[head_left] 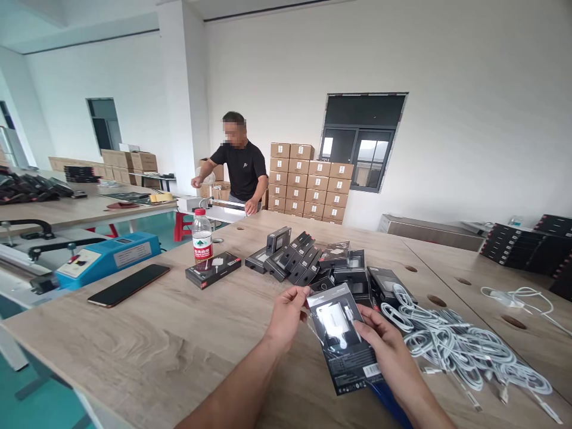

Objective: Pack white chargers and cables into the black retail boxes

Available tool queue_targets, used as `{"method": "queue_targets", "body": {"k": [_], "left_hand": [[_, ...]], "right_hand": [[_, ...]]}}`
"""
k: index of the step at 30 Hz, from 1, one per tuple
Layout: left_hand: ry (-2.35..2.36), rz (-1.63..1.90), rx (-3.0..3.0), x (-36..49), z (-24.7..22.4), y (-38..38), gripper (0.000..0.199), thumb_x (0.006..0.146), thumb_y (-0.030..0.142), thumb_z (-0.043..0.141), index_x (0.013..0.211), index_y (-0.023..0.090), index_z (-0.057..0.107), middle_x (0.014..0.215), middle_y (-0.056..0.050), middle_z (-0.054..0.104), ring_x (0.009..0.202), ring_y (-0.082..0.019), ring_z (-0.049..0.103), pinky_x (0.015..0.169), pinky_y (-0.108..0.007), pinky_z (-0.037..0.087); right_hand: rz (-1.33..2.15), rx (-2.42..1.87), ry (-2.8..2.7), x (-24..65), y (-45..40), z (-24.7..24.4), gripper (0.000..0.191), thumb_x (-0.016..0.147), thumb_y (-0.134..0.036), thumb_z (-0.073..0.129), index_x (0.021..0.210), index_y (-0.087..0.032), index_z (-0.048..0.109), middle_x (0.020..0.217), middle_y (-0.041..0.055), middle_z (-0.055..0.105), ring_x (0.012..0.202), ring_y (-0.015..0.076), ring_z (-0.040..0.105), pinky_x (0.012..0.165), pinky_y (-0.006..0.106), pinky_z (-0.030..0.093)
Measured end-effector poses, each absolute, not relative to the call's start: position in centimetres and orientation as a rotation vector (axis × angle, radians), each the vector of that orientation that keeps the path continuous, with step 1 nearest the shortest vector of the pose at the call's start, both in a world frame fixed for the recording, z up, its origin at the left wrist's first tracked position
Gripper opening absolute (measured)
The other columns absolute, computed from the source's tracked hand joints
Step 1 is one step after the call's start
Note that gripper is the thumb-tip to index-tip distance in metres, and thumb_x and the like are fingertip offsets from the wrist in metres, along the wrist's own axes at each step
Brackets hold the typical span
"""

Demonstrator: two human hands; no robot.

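Observation:
A flat black package (346, 357) with a clear window, showing a white charger and cable, is held up over the wooden table (179, 351). My left hand (288, 313) pinches its upper left edge. Wrapped round its right side is my right hand (382, 336), the thumb lying on the front. Behind the package lies a pile of black boxes (301, 256), some stacked at angles. A heap of white cables (456, 345) spreads to the right of my right hand. Something blue shows under my right wrist.
A black phone (129, 286), a water bottle (202, 238) and a black box (213, 270) stand or lie on the left. A blue machine (109, 259) is beside the table. Across it stands a person (243, 170) in a black shirt. Cartons (310, 182) are stacked behind.

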State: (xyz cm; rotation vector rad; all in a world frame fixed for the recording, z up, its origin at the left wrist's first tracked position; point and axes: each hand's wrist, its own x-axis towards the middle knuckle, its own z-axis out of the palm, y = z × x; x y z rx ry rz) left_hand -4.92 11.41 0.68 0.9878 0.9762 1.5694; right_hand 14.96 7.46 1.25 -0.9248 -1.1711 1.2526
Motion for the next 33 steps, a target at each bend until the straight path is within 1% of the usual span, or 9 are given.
{"method": "queue_targets", "body": {"k": [5, 8, 13, 15, 17, 19, 23, 28, 33], "left_hand": [[1.021, 1.566, 0.916, -5.0, 0.5, 11.5, 0.052, 0.056, 0.064, 0.082, 0.066, 0.017, 0.061, 0.068, -0.001, 0.061, 0.062, -0.013, 0.053, 0.051, -0.023, 0.041], [1.046, 1.509, 0.912, -5.0, 0.2, 11.5, 0.050, 0.055, 0.060, 0.083, 0.065, 0.018, 0.059, 0.068, -0.001, 0.060, 0.060, -0.012, 0.052, 0.049, -0.023, 0.041], [1.042, 1.388, 1.020, -4.7, 0.2, 11.2, 0.040, 0.058, 0.049, 0.084, 0.062, 0.017, 0.060, 0.066, -0.001, 0.060, 0.056, -0.012, 0.052, 0.046, -0.023, 0.038], [0.995, 1.352, 1.059, -4.4, 0.4, 10.9, 0.041, 0.063, 0.054, 0.079, 0.065, 0.017, 0.062, 0.072, -0.003, 0.062, 0.060, -0.014, 0.055, 0.049, -0.024, 0.042], [0.920, 1.322, 1.092, -4.1, 0.6, 10.5, 0.050, 0.070, 0.067, 0.068, 0.073, 0.017, 0.066, 0.082, -0.005, 0.064, 0.068, -0.017, 0.059, 0.052, -0.027, 0.047], [0.862, 1.310, 1.177, -3.8, 0.6, 10.2, 0.056, 0.073, 0.073, 0.062, 0.078, 0.017, 0.066, 0.088, -0.006, 0.063, 0.077, -0.020, 0.061, 0.056, -0.028, 0.049], [0.844, 1.284, 1.363, -3.6, 0.4, 10.2, 0.046, 0.071, 0.062, 0.075, 0.072, 0.018, 0.062, 0.077, -0.003, 0.060, 0.077, -0.018, 0.057, 0.060, -0.027, 0.050], [0.795, 1.168, 1.340, -3.7, 0.2, 10.4, 0.039, 0.070, 0.056, 0.077, 0.070, 0.019, 0.065, 0.074, -0.003, 0.063, 0.075, -0.017, 0.057, 0.064, -0.027, 0.048], [0.720, 0.823, 1.387, -3.1, -0.1, 9.2, 0.030, 0.065, 0.046, 0.081, 0.065, 0.018, 0.070, 0.066, -0.003, 0.067, 0.060, -0.016, 0.057, 0.059, -0.029, 0.046]], "right_hand": [[1.152, -0.922, -1.081, 14.7, 7.5, 1.2, 0.057, 0.061, -0.052, 0.088, 0.110, -0.024, 0.075, 0.110, 0.0073, 0.076, 0.098, 0.0276, 0.070, 0.087, 0.036, 0.056], [1.104, -0.900, -0.982, 15.0, 7.8, 1.2, 0.058, 0.062, -0.051, 0.087, 0.112, -0.026, 0.073, 0.112, 0.0051, 0.076, 0.103, 0.0268, 0.069, 0.090, 0.036, 0.056], [1.144, -0.874, -0.902, 15.7, 8.2, 1.5, 0.059, 0.063, -0.047, 0.087, 0.116, -0.026, 0.072, 0.107, 0.0036, 0.077, 0.097, 0.0266, 0.071, 0.080, 0.035, 0.059], [1.148, -0.871, -0.866, 15.7, 8.2, 1.8, 0.058, 0.062, -0.047, 0.087, 0.113, -0.025, 0.073, 0.104, 0.0031, 0.077, 0.095, 0.0260, 0.071, 0.079, 0.034, 0.059], [1.162, -0.875, -0.848, 15.7, 8.1, 2.0, 0.057, 0.059, -0.045, 0.088, 0.109, -0.024, 0.074, 0.101, 0.0032, 0.078, 0.095, 0.0262, 0.071, 0.079, 0.034, 0.059], [1.176, -0.877, -0.856, 15.6, 8.0, 2.1, 0.056, 0.057, -0.045, 0.089, 0.106, -0.023, 0.074, 0.101, 0.0035, 0.078, 0.095, 0.0267, 0.071, 0.079, 0.034, 0.059], [1.168, -0.888, -0.864, 15.4, 8.1, 1.9, 0.054, 0.060, -0.047, 0.087, 0.106, -0.023, 0.073, 0.103, 0.0028, 0.077, 0.093, 0.0255, 0.071, 0.076, 0.032, 0.059], [1.165, -0.907, -0.630, 15.7, 8.4, 1.5, 0.045, 0.061, -0.047, 0.086, 0.096, -0.023, 0.072, 0.092, 0.0001, 0.078, 0.083, 0.0227, 0.073, 0.067, 0.031, 0.059], [1.399, -0.815, -0.638, 15.9, 8.2, 1.6, 0.040, 0.071, -0.051, 0.078, 0.096, -0.020, 0.072, 0.094, 0.0045, 0.078, 0.081, 0.0278, 0.074, 0.072, 0.041, 0.061]]}}
